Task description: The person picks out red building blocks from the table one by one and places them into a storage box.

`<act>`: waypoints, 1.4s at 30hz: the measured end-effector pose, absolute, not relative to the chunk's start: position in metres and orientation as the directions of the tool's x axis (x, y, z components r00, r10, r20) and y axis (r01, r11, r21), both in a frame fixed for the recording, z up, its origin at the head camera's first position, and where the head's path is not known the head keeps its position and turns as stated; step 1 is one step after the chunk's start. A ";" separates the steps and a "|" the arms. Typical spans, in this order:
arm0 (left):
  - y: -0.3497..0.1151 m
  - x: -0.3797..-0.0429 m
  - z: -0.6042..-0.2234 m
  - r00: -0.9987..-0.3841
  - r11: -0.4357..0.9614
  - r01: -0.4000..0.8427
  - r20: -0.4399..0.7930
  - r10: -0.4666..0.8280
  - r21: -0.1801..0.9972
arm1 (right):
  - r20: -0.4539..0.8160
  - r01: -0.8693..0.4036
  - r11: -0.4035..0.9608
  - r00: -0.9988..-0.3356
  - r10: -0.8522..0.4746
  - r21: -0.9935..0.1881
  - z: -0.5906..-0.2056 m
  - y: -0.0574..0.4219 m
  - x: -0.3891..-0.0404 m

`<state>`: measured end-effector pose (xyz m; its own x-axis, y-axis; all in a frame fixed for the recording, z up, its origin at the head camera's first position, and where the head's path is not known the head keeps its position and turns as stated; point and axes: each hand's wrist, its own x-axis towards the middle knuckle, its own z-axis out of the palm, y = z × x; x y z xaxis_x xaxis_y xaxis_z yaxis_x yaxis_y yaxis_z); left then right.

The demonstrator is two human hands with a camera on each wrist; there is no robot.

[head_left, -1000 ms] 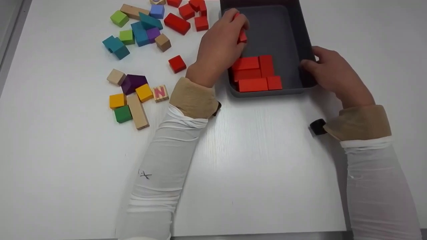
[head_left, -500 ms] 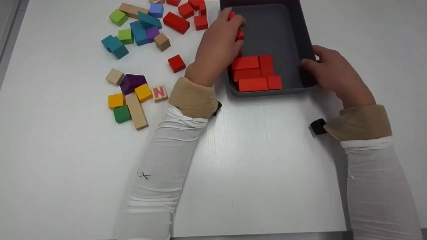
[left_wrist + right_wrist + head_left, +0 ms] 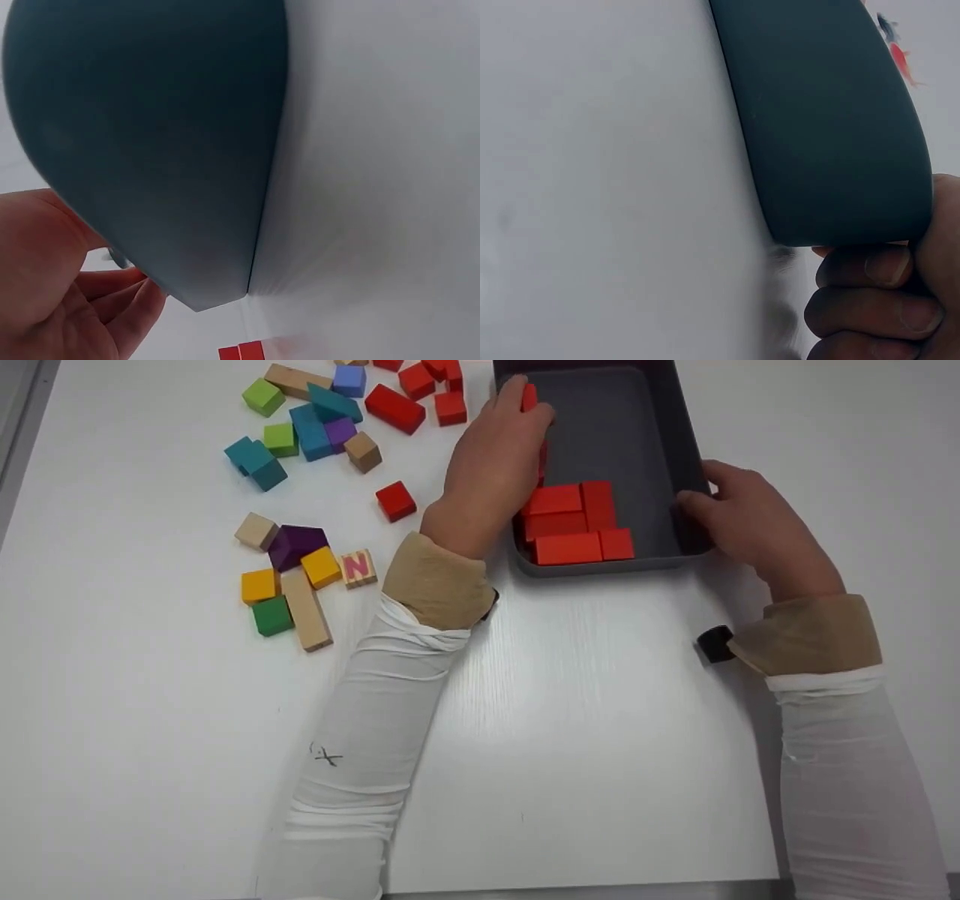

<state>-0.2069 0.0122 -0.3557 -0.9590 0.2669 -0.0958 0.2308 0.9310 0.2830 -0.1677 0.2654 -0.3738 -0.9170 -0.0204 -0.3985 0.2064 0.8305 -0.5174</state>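
In the head view my left hand (image 3: 487, 465) reaches over the left wall of a dark grey tray (image 3: 607, 427). It holds a red block (image 3: 530, 397) along the inner side of that wall; the fingers cover much of the block. Several red blocks (image 3: 568, 549) lie together in the tray's near left corner. My right hand (image 3: 765, 521) grips the tray's near right side, thumb over the rim. From the left wrist, the tray's outer wall (image 3: 150, 165) hides the left fingertips. The right wrist view shows the right fingers (image 3: 877, 311) curled beneath the tray's end.
Left of the tray, loose red blocks (image 3: 396, 409) lie at the back, with one red cube (image 3: 396, 501) nearer. Further left are teal blocks (image 3: 259, 463), a purple block (image 3: 298, 546), a plain wooden block (image 3: 306, 611) and a letter cube (image 3: 358, 568).
The left hand's fingers have shifted slightly, and the red block in them now sits closer along the tray's left wall. The right hand and tray stay almost still.
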 end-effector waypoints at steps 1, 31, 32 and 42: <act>0.012 -0.207 -0.356 -0.958 0.931 0.232 -0.097 0.269 0.283 | -0.396 0.204 0.832 -0.918 -0.021 -0.516 -0.374 0.265 -0.168; 0.012 -0.210 -0.360 -0.941 0.916 0.275 -0.112 0.319 0.293 | -0.423 0.243 0.817 -0.906 -0.002 -0.524 -0.375 0.266 -0.168; 0.011 -0.210 -0.360 -0.944 0.915 0.270 -0.104 0.313 0.298 | -0.421 0.240 0.817 -0.907 -0.003 -0.524 -0.375 0.266 -0.168; 0.011 -0.209 -0.358 -0.954 0.884 0.261 -0.038 0.298 0.388 | -0.388 0.202 0.823 -0.921 -0.024 -0.531 -0.376 0.267 -0.169</act>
